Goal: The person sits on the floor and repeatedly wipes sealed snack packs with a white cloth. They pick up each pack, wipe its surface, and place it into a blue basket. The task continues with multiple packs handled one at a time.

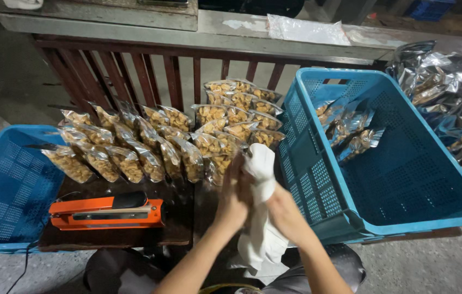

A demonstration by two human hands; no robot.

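Head view looks down on the big blue crate [405,179] to my right, whose far corner runs off the frame edge; a few shiny packets [351,130] lie in its upper part, and a heap of silvery bags [449,92] beyond it is cut off at the right. A second blue crate [7,185] on my left is also only partly in view. Between them stands the dark tabletop [105,237], carrying rows of clear filled snack pouches [171,141] that lean on one another, with an orange heat sealer [108,212] lying in front of them. Its cord drops out of sight at the lower left.

Just before the pouches, at the tabletop's near edge, is the white cloth [261,218]. It is crumpled and soft, bunched at the top and hanging down in folds toward my lap, where its lower end is partly hidden behind my arms.

Both forearms rise from the bottom of the frame and meet at the cloth. My left hand [233,198] presses against its left side, fingers up and curled onto it. My right hand [285,212] closes on the cloth from the right; its fingers are probably wrapped into the folds, though the cloth hides them. Each grip is closed on the cloth.
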